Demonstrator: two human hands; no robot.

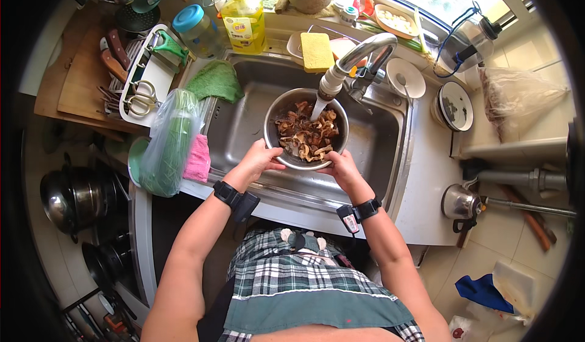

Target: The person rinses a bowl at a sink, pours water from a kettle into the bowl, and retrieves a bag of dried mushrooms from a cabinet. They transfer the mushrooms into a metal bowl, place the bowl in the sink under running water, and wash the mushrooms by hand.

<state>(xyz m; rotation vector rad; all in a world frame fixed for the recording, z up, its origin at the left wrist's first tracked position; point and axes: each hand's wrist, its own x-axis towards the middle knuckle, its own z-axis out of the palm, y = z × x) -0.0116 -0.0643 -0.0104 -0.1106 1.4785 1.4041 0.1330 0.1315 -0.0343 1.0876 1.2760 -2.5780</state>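
Observation:
My left hand (259, 160) grips the lower left rim of a round stainless steel bowl (267, 129), thumb over the edge. On the bowl's lower right, my right hand (343, 169) holds the same rim. Brown, curled pieces that look like dried mushrooms (305, 134) lie in it. Water (318, 110) runs into the bowl from a chrome faucet (365, 49) with a white nozzle (330, 86). The bowl is over the stainless steel sink (235, 129); whether it touches the sink floor is hidden.
A yellow sponge (317, 52) and a dish soap bottle (243, 27) stand behind the sink. Left are a green cloth (215, 82), a pink cloth (197, 159) and bagged green vegetables (171, 145). A white bowl with a spoon (395, 74) and enamel dishes (462, 106) sit right.

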